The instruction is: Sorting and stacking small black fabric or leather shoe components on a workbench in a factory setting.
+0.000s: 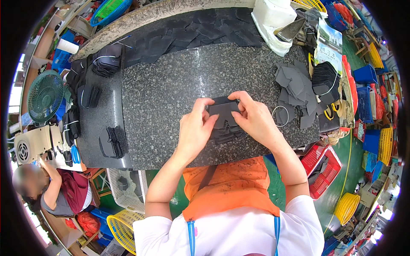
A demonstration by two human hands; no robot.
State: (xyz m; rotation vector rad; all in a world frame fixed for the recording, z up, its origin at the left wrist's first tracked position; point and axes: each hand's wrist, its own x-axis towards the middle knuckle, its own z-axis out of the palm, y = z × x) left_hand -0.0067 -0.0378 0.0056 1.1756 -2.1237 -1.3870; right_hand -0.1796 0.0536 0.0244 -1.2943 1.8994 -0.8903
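Both hands pinch a flat dark grey piece (224,112), perhaps foam or cloth, near the front of the speckled stone tabletop (175,89). My left hand (196,128) grips its left edge between thumb and forefinger. At the opposite edge my right hand (256,121) does the same, thumb on the near face. Beyond the grey piece a blacker strip shows between the fingertips. Several similar dark pieces (226,135) lie just below it, close to my body. How the layers join is too small to tell.
Black sheets (188,36) cover the table's far side. Loose grey pieces (294,83) and a banded black stack (325,81) lie right, by a white container (273,23). More black bundles (106,59) lie left. A person (60,187) sits at lower left near a green fan (46,96).
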